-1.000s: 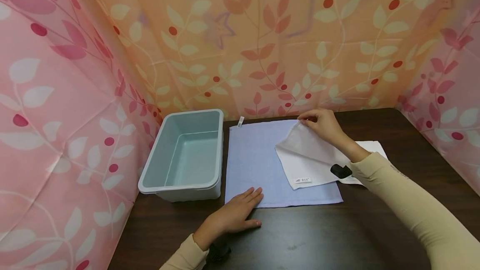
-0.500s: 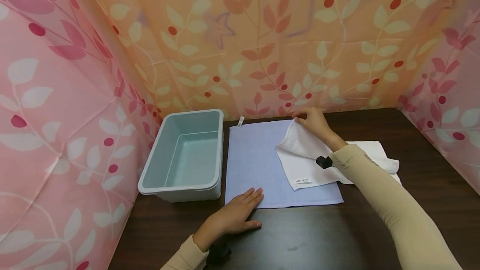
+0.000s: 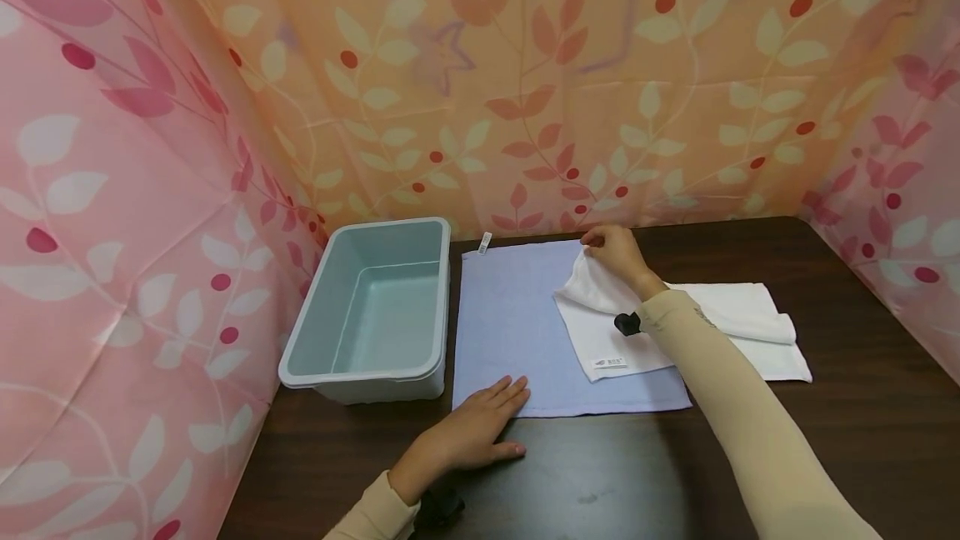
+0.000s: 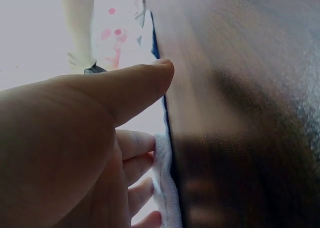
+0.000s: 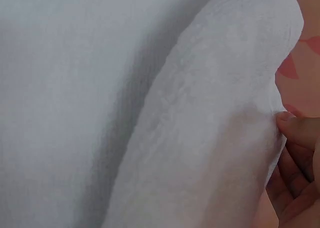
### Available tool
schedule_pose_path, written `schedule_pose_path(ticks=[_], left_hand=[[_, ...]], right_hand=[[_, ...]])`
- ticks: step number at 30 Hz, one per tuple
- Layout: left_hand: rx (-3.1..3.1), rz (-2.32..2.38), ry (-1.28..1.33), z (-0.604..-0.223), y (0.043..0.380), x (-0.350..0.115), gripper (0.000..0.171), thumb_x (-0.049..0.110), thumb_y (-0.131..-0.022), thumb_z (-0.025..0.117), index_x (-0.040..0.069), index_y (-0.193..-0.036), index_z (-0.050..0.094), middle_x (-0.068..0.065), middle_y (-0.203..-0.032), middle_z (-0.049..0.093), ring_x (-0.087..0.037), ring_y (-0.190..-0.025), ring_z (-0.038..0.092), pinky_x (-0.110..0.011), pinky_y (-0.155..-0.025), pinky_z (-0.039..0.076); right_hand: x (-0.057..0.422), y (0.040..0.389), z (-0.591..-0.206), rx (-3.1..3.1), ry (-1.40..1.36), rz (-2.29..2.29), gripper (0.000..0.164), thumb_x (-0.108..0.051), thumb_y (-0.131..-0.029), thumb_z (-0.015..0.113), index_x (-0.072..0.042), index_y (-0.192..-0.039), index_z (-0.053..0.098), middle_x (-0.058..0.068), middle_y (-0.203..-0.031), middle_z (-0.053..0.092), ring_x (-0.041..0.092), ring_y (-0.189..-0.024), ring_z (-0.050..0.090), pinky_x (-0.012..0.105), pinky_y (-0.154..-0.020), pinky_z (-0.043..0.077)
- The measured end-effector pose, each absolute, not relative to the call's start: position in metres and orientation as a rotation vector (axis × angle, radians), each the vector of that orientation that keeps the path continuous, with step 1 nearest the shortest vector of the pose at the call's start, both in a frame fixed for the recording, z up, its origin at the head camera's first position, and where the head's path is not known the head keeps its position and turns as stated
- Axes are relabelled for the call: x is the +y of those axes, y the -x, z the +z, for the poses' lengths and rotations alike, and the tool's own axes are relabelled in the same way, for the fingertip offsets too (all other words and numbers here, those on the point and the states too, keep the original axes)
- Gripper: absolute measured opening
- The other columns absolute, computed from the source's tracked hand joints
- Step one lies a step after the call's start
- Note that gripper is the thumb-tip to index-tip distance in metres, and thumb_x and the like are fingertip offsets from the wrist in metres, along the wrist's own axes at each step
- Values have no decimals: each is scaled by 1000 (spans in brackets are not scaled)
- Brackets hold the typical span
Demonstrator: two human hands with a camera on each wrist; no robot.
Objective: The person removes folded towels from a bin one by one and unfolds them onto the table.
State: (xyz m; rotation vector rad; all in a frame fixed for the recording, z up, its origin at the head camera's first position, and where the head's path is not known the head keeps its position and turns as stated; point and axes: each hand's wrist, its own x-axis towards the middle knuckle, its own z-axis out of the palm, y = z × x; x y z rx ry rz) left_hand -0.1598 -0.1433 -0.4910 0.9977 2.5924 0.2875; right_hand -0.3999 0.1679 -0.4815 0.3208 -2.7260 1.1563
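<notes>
A pale blue-violet towel (image 3: 506, 315) lies spread on the dark table, its small tag at the far left corner. On its right part sits a white towel (image 3: 585, 344) with a printed label near the front corner, partly folded and reaching right over the bare wood. My right hand (image 3: 617, 253) pinches the white towel's far left corner between thumb and fingers, lifting it in a fold; the right wrist view shows the thumb on the cloth edge. My left hand (image 3: 483, 427) rests flat on the blue towel's near left corner, fingers straight, thumb over the wood.
A grey-blue plastic basin (image 3: 390, 319) stands left of the towels. The dark wooden table (image 3: 862, 307) extends to the right and front. Floral curtains (image 3: 525, 90) hang behind and at both sides.
My right hand has moved left with the white towel's corner, and its forearm has swung left, showing more of the white towel at right. The left hand stays in place.
</notes>
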Motion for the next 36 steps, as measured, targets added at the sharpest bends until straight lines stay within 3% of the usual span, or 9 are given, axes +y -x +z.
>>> schedule_pose_path(ticks=[13,27,32,36], left_hand=[[2588,291,-1034,-489,159,-142,76,46,-97,59,12,-157,28,-3,-167,22,-25,-155,22,-46,-121,31],[2591,273,-1012,-489,160,-141,76,48,-97,58,14,-157,27,-1,-167,20,-23,-155,20,-45,-122,31],[2587,285,-1006,-489,159,-141,76,48,-97,58,14,-157,27,-1,-167,20,-23,-155,20,-45,-122,30],[2589,290,-1000,-488,159,-141,76,47,-97,59,13,-157,27,-2,-167,21,-24,-155,21,-46,-122,31]], right_hand=[[172,406,-495,-2896,-333,918,14,-4,-90,67,-1,-102,73,18,-97,72,31,-92,64,47,-90,52],[180,401,-481,-2880,-348,881,17,-5,-90,66,0,-106,72,19,-103,71,34,-95,63,50,-94,51],[194,391,-462,-2824,-440,978,16,-5,-90,69,1,-104,72,20,-100,73,32,-92,66,49,-88,56],[210,372,-447,-2819,-452,992,16,-8,-89,72,-2,-103,73,17,-97,74,29,-88,68,40,-80,58]])
